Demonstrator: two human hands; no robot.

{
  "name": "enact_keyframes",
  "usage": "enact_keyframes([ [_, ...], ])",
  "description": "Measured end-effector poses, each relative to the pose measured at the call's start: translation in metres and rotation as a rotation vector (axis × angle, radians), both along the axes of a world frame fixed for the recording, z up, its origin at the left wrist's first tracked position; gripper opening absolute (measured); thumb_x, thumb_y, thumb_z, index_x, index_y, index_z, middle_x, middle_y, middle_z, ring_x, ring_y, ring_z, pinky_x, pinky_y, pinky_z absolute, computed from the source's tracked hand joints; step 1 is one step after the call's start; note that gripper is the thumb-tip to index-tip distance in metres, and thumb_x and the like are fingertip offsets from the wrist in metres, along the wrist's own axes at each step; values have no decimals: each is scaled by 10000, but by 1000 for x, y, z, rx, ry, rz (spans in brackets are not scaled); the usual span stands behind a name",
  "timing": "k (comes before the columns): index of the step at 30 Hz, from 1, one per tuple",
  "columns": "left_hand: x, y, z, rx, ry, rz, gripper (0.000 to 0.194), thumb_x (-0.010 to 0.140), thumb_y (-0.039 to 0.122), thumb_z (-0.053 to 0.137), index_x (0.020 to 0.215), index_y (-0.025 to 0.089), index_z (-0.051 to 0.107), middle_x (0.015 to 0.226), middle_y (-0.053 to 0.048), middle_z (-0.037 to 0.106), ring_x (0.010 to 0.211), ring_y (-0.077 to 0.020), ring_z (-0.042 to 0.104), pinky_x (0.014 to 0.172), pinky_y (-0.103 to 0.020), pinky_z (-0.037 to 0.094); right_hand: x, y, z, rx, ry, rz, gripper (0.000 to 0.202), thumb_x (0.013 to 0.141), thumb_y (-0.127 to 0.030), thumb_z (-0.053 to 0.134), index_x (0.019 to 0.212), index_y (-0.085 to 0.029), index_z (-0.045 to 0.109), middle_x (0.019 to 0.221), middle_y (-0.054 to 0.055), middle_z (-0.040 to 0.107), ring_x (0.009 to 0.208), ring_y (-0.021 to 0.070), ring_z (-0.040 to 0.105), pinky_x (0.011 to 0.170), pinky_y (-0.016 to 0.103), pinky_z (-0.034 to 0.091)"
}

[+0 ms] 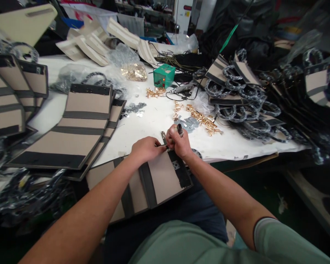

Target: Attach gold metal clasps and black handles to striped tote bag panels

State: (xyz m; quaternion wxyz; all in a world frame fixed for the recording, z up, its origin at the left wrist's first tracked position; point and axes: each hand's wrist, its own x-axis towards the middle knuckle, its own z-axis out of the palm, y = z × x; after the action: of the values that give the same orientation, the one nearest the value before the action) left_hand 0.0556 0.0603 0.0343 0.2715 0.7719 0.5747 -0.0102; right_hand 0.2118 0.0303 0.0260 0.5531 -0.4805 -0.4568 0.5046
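A beige panel with dark strips (166,176) lies across my lap and the table's front edge. My right hand (178,141) is wrapped round a dark-ended tool (179,128), held upright over the panel's top edge. My left hand (148,148) pinches the panel's edge just left of it; its fingertips nearly meet the right hand. A small metal piece (163,136) sticks up beside my right hand. On the panel's black strip is a square metal plate (176,165). The tool's tip is hidden by my fingers.
Gold-coloured pieces (203,119) and grey metal plates (189,124) lie on the white table (145,124). Behind them stands a green box (164,76) with a corded tool (183,88). Stacked panels (85,126) are at left, plastic-wrapped handles (233,112) at right.
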Motion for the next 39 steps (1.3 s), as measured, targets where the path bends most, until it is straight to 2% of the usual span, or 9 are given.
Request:
enact_keyframes([
  [3, 4, 6, -1, -60, 1, 21, 427, 776, 678, 585, 846, 319, 804, 824, -50, 771, 768, -277, 694, 618, -332, 416, 4, 3, 3, 134, -61, -47, 411, 837, -591, 672, 710, -226, 532, 539, -57, 529, 474, 104, 470, 513, 257, 405],
  [7, 5, 8, -6, -62, -13, 59, 382, 747, 658, 621, 774, 316, 791, 786, -40, 758, 723, -264, 675, 612, -341, 407, 4, 6, 16, 117, 42, -138, 283, 794, -438, 748, 809, -239, 546, 568, -75, 536, 487, 103, 487, 511, 249, 415],
  [10, 4, 7, -8, -72, -39, 81, 346, 750, 630, 638, 772, 322, 794, 798, -37, 763, 706, -253, 666, 618, -349, 412, 1, 2, 32, 108, 107, -184, 396, 801, -477, 747, 712, -249, 435, 526, -87, 429, 425, 84, 366, 430, 244, 322],
  [13, 3, 6, -10, -60, -73, 81, 326, 745, 628, 651, 763, 335, 792, 799, -26, 764, 712, -248, 663, 624, -352, 411, -4, -4, 39, 157, 92, -132, 452, 838, -539, 701, 669, -252, 395, 518, -75, 401, 424, 86, 329, 422, 251, 301],
  [19, 3, 6, -8, -110, -62, 105, 394, 742, 663, 644, 719, 290, 770, 740, -27, 744, 683, -222, 652, 605, -331, 395, -7, -4, 23, 143, -91, -51, 441, 845, -520, 691, 607, -239, 447, 480, -62, 451, 439, 99, 373, 441, 258, 318],
  [24, 3, 7, -8, -81, -72, 78, 365, 747, 646, 636, 765, 312, 780, 813, -20, 762, 734, -229, 656, 615, -329, 380, -3, 3, 25, 276, -26, -38, 411, 869, -488, 685, 628, -236, 468, 477, -65, 467, 409, 95, 371, 424, 261, 310],
  [29, 3, 4, -5, -111, -67, 103, 393, 733, 672, 630, 754, 307, 775, 767, -27, 745, 717, -235, 656, 605, -329, 373, -7, 5, 13, 208, -78, -15, 392, 873, -423, 675, 606, -231, 461, 459, -74, 449, 405, 95, 372, 438, 258, 316],
  [36, 1, 9, -19, -24, -67, 19, 376, 783, 602, 603, 776, 261, 759, 803, -57, 746, 738, -246, 666, 638, -327, 381, -18, -1, 27, 273, -264, 98, 350, 889, -408, 640, 626, -215, 514, 521, -53, 487, 483, 103, 407, 490, 261, 327],
  [39, -1, 9, -21, -15, -69, 17, 388, 798, 601, 593, 822, 251, 758, 826, -60, 750, 741, -241, 667, 631, -317, 371, -18, -3, 23, 284, -334, 133, 312, 874, -349, 638, 620, -207, 523, 541, -47, 497, 514, 105, 416, 513, 263, 336],
])
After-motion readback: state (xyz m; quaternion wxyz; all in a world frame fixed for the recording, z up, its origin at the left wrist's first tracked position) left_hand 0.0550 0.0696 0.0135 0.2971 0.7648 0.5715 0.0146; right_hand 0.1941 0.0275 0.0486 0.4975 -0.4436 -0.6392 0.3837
